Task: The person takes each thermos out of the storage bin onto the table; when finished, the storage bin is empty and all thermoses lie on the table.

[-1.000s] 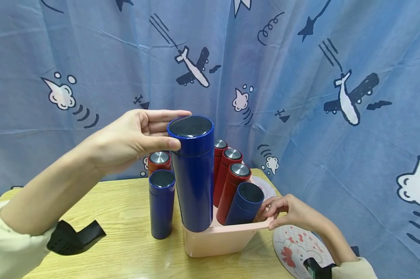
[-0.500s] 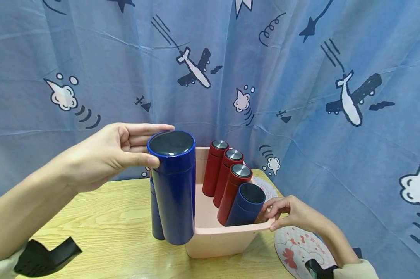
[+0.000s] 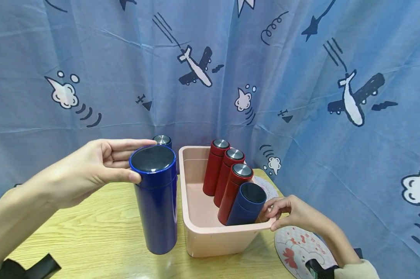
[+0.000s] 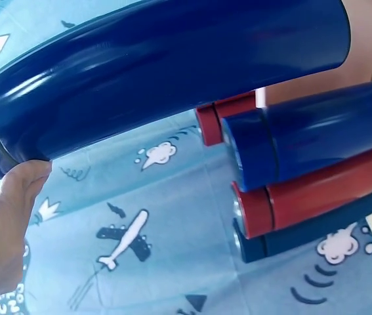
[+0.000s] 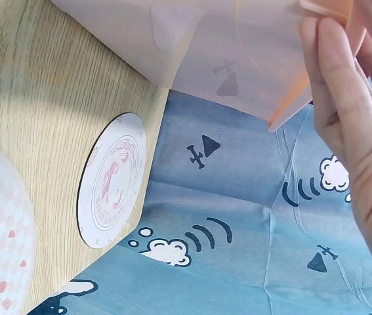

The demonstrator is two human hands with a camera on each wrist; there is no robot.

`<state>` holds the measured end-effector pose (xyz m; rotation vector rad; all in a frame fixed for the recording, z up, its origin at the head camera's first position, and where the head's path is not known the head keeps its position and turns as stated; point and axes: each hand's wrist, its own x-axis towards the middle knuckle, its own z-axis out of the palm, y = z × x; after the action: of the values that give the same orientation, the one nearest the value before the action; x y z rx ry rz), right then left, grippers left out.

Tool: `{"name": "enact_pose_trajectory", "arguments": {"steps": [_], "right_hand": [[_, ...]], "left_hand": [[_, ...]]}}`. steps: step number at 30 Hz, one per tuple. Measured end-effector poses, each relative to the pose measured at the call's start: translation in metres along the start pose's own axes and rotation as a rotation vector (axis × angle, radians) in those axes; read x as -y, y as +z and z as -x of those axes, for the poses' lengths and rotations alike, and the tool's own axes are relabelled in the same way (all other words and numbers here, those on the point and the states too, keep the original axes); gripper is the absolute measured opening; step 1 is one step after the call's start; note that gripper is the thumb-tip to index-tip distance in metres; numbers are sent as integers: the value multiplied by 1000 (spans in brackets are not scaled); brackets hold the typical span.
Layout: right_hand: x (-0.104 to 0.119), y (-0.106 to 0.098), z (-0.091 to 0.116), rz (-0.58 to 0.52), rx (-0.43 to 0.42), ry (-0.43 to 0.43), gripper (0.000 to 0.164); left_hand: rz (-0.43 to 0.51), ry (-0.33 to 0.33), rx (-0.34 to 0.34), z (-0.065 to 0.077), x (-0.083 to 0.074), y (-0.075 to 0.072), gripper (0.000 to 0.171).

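Note:
My left hand (image 3: 88,170) grips a large blue thermos flask (image 3: 157,217) near its black lid, thumb in front and fingers behind. The flask stands nearly upright left of the pink bin (image 3: 223,248); I cannot tell whether its base touches the table. Behind it, a dark blue flask (image 3: 162,140) with a silver lid is mostly hidden. The left wrist view shows another blue flask (image 4: 330,131) and a red flask (image 4: 330,187) in that row. My right hand (image 3: 297,213) pinches the bin's right front rim. Inside lean several red flasks (image 3: 230,193) and one blue flask (image 3: 246,205).
The wooden table (image 3: 102,236) extends to the left and front. A round printed mat (image 3: 302,248) lies right of the bin, and a second round mat (image 3: 265,188) lies behind. A blue patterned curtain (image 3: 126,77) hangs close behind the table.
My left hand has carried the large blue flask left and down, from over the bin's left side to beside it. The bin's left interior now shows. My right hand stays on the rim.

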<state>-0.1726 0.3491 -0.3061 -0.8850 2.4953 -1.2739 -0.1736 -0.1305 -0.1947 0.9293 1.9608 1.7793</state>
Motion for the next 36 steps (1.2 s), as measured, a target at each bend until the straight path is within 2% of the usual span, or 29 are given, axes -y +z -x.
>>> {"name": "enact_pose_trajectory", "arguments": {"steps": [8, 22, 30, 36], "right_hand": [[0, 0, 0, 6, -6, 6, 19], [-1, 0, 1, 4, -13, 10, 17], [-3, 0, 2, 2, -15, 1, 16], [-5, 1, 1, 2, -15, -11, 17]], "left_hand": [[33, 38, -12, 6, 30, -5, 63], [60, -13, -100, 17, 82, 7, 66], [87, 9, -127, 23, 103, 14, 66], [98, 13, -120, 25, 117, 17, 66]]}}
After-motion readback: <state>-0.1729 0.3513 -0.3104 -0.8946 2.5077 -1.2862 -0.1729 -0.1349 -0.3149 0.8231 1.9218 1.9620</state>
